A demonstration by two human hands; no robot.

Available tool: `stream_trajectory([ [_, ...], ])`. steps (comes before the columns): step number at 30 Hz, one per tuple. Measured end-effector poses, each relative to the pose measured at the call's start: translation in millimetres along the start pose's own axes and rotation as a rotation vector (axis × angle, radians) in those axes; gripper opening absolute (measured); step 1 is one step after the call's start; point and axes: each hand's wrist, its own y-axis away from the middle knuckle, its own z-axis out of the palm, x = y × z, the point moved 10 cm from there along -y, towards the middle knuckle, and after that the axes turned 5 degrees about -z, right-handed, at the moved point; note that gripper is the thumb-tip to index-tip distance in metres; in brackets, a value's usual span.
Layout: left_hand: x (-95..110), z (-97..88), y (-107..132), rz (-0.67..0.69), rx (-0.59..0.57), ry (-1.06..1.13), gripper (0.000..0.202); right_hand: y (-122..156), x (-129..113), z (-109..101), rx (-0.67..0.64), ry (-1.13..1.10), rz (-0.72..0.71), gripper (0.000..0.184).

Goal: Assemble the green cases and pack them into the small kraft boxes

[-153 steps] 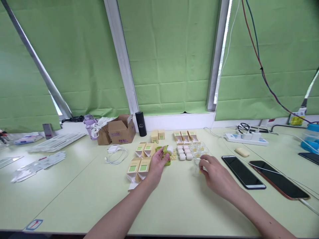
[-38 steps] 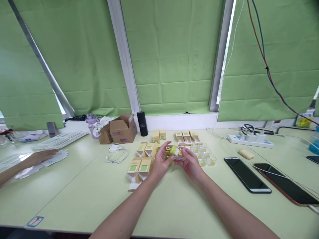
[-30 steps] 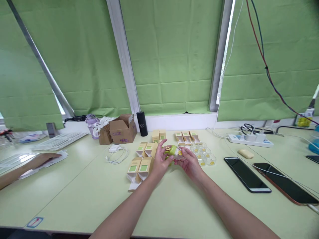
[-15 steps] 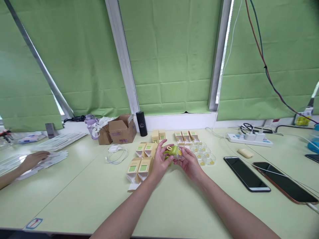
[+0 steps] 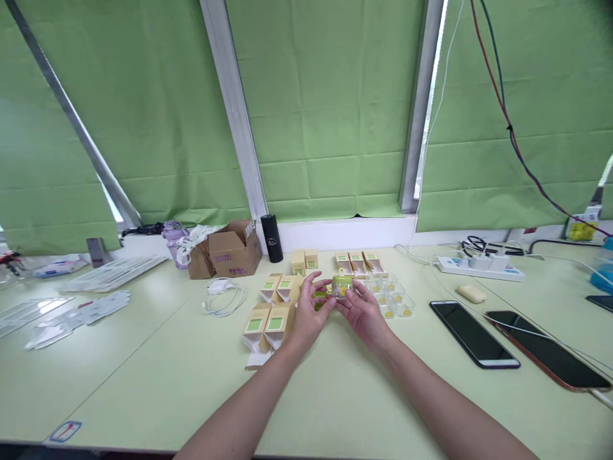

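Note:
A small clear container with a green lid (image 5: 341, 287) stands upright between my hands, with something yellow inside its clear lower part. My right hand (image 5: 366, 316) grips the container from the right with its fingertips. In the curled fingers of my left hand (image 5: 310, 313) is another green piece (image 5: 320, 296), which looks like a second lid and is partly hidden. The left thumb reaches close to the container's base; whether it touches cannot be made out. Clear containers with yellow centres (image 5: 393, 297) lie in a group just right of my hands. Open cardboard boxes with green squares (image 5: 275, 324) stand left of them.
More small boxes (image 5: 358, 264) stand behind my hands. A brown carton (image 5: 234, 250) and a black cylinder (image 5: 272, 238) are at the back. Two phones (image 5: 474, 334) and a power strip (image 5: 481, 269) lie right; a white cable (image 5: 225, 299) lies left.
The green-lidded container has turned from lying sideways to upright, its lid now on top, and shifted slightly right. The other person's hand at the far left has gone out of view.

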Motion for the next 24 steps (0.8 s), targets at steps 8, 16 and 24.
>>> stream_trajectory([
  [8, -0.6, 6.8, 3.0, -0.02, -0.023, -0.034, 0.067, 1.7, -2.3, 0.6, -0.015, 0.079, -0.031, 0.065],
  [16, -2.8, 8.2, 2.1, -0.02, -0.02, -0.042, 0.062, 2.1, 1.4, 1.7, -0.061, 0.154, -0.054, 0.067],
  [24, -4.9, 8.1, 1.4, -0.019, -0.027, -0.037, 0.063, 1.1, 2.6, -0.7, -0.05, 0.167, -0.063, 0.068],
])
